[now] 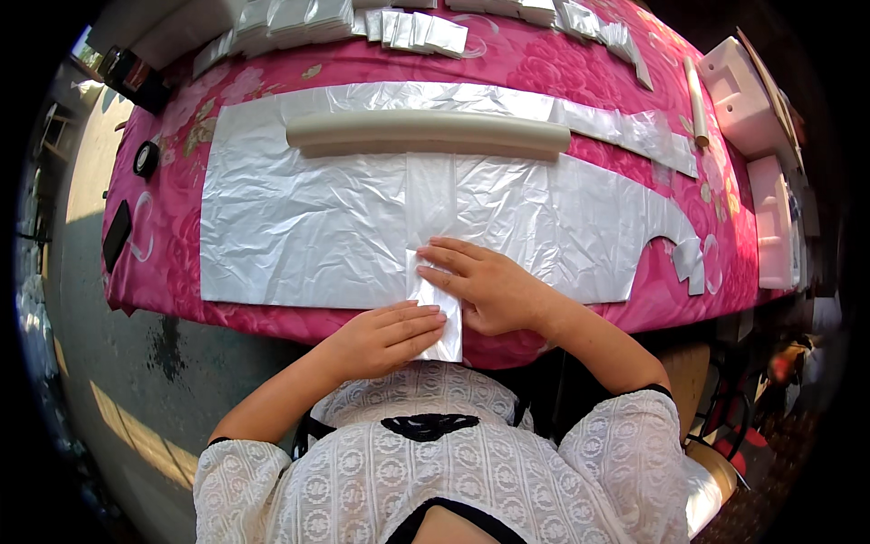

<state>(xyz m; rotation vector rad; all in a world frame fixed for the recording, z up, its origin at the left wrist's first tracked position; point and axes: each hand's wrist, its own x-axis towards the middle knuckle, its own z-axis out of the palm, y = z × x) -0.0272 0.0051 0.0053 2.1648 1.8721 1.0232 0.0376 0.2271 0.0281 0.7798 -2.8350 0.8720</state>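
Note:
A narrow folded strip of white plastic bag [446,343] lies at the table's near edge, its lower end reaching toward my lap. My left hand [391,335] rests flat across its lower part, fingers stretched out to the right. Higher up, my right hand [485,283] lies on the strip with fingers extended to the left. Beneath and beyond it, flat white plastic bags [299,231] with handle cut-outs at the right spread over the table. Across them lies a long beige tube [426,133], beyond both hands.
A pink floral tablecloth [517,68] covers the table. Folded white packets [299,20] line the far edge. A black tape roll [146,159] and a dark phone [117,236] sit at the left. White foam boxes [745,95] and a thin beige rod [696,102] are at the right.

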